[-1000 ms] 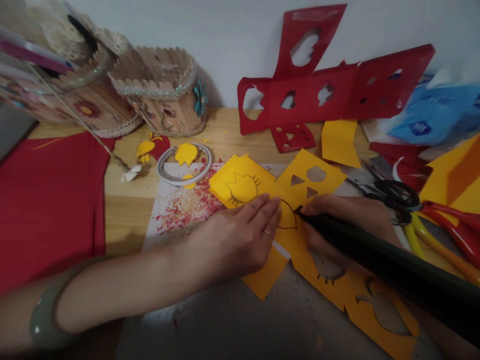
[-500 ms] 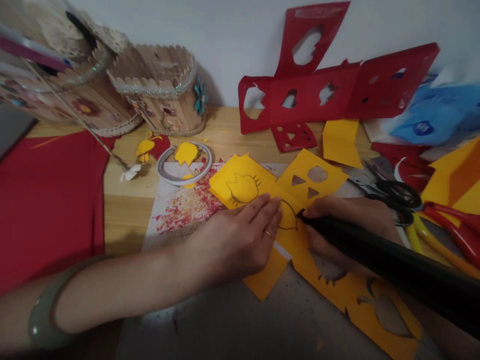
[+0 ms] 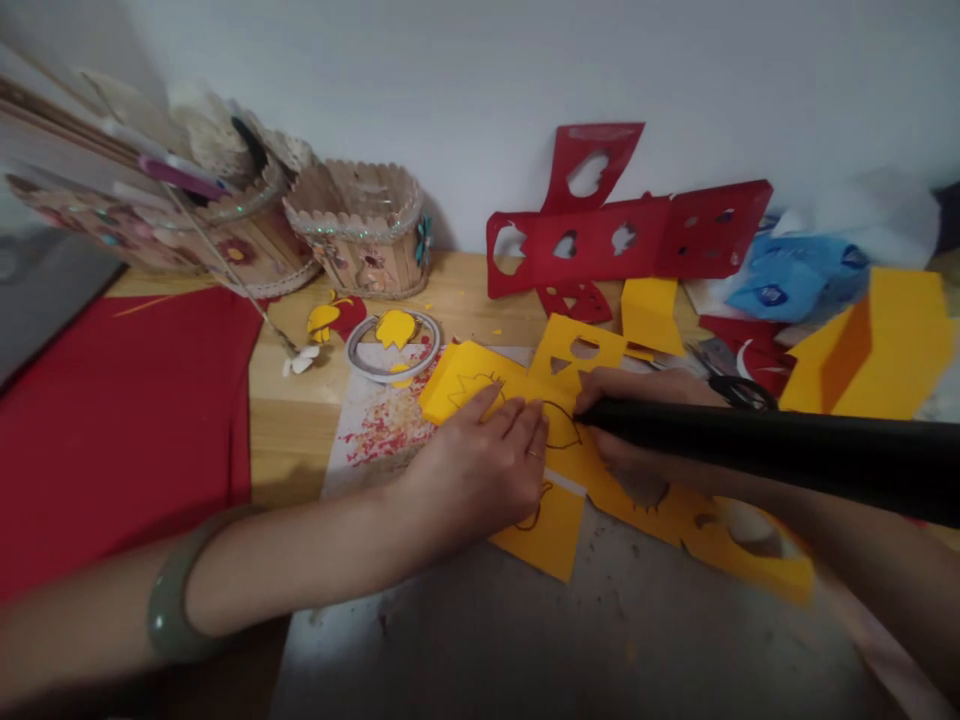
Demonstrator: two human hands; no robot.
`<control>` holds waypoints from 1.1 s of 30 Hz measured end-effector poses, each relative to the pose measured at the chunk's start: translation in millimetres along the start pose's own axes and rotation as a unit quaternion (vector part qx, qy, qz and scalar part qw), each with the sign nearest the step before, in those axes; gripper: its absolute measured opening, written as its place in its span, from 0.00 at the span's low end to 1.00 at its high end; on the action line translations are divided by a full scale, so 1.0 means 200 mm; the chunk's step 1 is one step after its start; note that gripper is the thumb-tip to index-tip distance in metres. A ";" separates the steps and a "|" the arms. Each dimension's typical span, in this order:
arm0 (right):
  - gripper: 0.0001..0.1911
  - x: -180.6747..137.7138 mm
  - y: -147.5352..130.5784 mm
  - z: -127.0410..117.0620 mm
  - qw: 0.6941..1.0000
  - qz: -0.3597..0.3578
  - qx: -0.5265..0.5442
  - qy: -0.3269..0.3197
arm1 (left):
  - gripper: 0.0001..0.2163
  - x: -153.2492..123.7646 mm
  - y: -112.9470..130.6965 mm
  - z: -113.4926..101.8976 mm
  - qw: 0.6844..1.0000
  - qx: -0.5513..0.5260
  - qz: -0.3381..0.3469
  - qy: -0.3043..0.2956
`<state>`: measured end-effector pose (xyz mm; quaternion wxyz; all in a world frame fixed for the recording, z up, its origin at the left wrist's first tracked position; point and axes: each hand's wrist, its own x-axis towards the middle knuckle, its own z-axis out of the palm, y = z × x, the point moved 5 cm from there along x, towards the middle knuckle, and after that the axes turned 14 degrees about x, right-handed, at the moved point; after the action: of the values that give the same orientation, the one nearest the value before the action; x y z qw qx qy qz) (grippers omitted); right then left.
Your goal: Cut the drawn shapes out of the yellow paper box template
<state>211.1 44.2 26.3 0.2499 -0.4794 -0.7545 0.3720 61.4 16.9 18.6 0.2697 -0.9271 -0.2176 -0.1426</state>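
Observation:
A yellow cardboard cut-out [image 3: 592,475] with drawn outlines and punched shapes lies on the work surface. My left hand [image 3: 480,470] rests flat on it, fingers stretched out, beside a curved dark outline. Close to its right is my right hand [image 3: 637,400], closed around a long black pen-like tool [image 3: 780,445]. The tool's tip is at the right side of that outline; its exact kind I cannot make out. Under my left fingers, a spiky drawn shape on the yellow card is partly covered.
Wooden-stick holders [image 3: 360,230] stand at the back left. Red cardboard [image 3: 112,420] lies on the left, and a red cut-out [image 3: 637,240] leans on the wall. A grey tape ring [image 3: 356,362] holds yellow scraps. Scissors [image 3: 742,393] and a blue packet [image 3: 795,275] are right.
The view has shifted, so the back objects appear lower. The black tool's rear end has swung up to a flatter angle, its tip still at the outline. My left hand stays on the card.

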 end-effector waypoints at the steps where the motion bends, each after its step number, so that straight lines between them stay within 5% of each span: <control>1: 0.05 0.02 -0.01 0.01 1.000 0.014 0.001 -0.010 | 0.12 0.00 -0.01 0.00 1.000 0.009 -0.004 -0.005; 7: 0.05 0.09 -0.06 0.02 1.000 -0.008 0.007 0.009 | 0.13 -0.02 -0.04 0.03 0.997 0.056 -0.027 -0.049; 17: 0.04 0.05 0.00 0.07 0.988 -0.079 0.013 0.128 | 0.15 -0.02 -0.03 0.09 0.999 0.003 0.043 -0.032; 33: 0.04 0.04 0.01 0.10 0.986 -0.115 -0.053 0.112 | 0.16 -0.02 -0.02 0.07 0.996 -0.004 0.054 -0.070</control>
<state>194.6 44.9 13.3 0.3481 -0.4413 -0.7904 0.2437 58.6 27.2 7.8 0.2575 -0.9463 -0.1850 -0.0631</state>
